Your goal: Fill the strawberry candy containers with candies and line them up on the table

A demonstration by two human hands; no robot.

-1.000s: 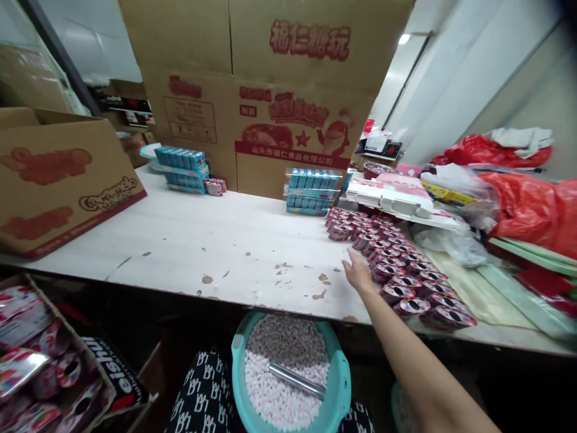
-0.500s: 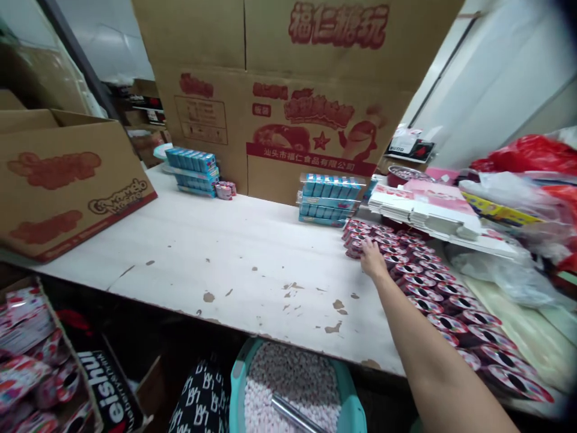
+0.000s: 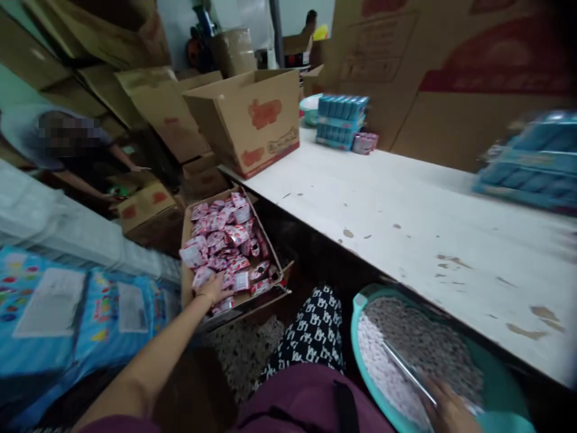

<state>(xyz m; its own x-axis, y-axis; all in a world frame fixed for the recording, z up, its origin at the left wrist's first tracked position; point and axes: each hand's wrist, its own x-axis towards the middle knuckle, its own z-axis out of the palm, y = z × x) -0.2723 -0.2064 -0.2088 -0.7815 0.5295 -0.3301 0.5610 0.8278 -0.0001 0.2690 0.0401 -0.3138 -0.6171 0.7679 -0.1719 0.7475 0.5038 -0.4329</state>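
Note:
My left hand [image 3: 215, 290] reaches into an open cardboard box [image 3: 276, 255] of pink-and-white printed packets [image 3: 225, 234]. It rests on the packets at the near side, thumb and fingers apart; some fingertips are hidden among them. My right hand [image 3: 451, 409], blurred at the bottom edge, is closed around the near end of a shiny metal tube [image 3: 408, 370]. The tube lies over small white pieces [image 3: 383, 355] in a round teal tub [image 3: 356, 325]. Much of the tub's contents is in shadow.
A white table [image 3: 406, 198] with worn patches runs along the right. On it stand a carton [image 3: 274, 123], blue packs in stacks [image 3: 341, 120] and a small pink pack [image 3: 364, 143]. Blue bags [image 3: 45, 313] lie at left. Another person [image 3: 67, 144] bends over a box beyond.
The view has swung left and down. The right hand has left the rows of cups on the table and now grips the metal tube. My left hand has come into view among the packets.

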